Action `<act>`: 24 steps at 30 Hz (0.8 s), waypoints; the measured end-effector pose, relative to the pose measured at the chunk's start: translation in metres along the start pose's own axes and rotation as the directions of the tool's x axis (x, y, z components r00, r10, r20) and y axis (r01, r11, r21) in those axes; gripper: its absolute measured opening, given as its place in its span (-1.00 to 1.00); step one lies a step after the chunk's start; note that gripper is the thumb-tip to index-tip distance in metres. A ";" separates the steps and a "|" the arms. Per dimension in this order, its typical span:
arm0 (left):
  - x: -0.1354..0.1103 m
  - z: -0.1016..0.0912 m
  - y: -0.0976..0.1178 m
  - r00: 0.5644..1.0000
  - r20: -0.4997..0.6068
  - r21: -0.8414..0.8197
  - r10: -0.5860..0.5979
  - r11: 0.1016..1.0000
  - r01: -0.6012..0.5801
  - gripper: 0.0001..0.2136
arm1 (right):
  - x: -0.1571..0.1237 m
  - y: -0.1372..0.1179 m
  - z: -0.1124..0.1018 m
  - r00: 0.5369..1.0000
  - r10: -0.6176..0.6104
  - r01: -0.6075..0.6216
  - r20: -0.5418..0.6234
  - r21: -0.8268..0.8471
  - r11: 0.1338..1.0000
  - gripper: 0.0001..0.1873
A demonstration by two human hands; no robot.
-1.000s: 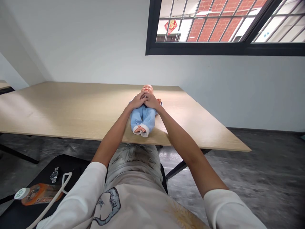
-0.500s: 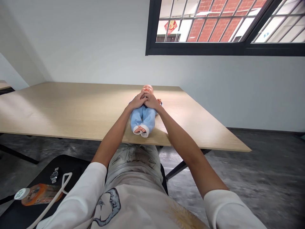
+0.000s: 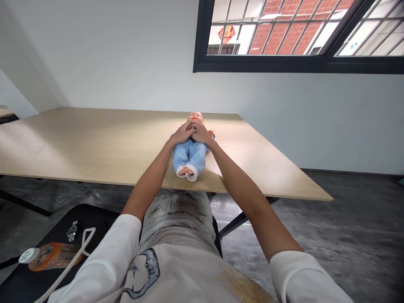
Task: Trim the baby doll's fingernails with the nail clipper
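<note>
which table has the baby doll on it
The large light-wood table straight ahead: the baby doll lies on its back on it. The other table, at the far left edge of the view, shows only a corner.

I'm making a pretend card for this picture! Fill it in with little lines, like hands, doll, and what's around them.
Left hand: on the chest of the baby doll
Right hand: on the doll's chest, beside the left hand
Doll: on its back, blue outfit, white cuffs, bare feet
Under doll: light wood table
Lower left: black surface with an orange bottle, metal wristwatch, white strap
Above: black-framed window
</note>
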State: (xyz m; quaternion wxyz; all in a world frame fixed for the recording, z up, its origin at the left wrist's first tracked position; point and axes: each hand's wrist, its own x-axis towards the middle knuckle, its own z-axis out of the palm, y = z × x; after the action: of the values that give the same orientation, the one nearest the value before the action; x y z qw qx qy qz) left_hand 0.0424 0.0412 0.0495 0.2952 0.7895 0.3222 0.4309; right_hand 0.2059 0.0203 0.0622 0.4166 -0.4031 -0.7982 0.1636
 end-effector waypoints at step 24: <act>-0.003 0.002 0.005 1.000 -0.011 0.008 -0.012 1.000 0.012 -0.44 | 0.001 0.005 -0.002 0.999 -0.027 0.028 0.024 -0.025 0.999 -0.82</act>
State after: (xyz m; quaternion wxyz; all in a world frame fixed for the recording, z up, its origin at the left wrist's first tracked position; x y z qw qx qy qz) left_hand 0.0439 0.0354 0.0507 0.2927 0.7863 0.3305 0.4322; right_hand 0.2098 0.0246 0.0607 0.4042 -0.3955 -0.8105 0.1526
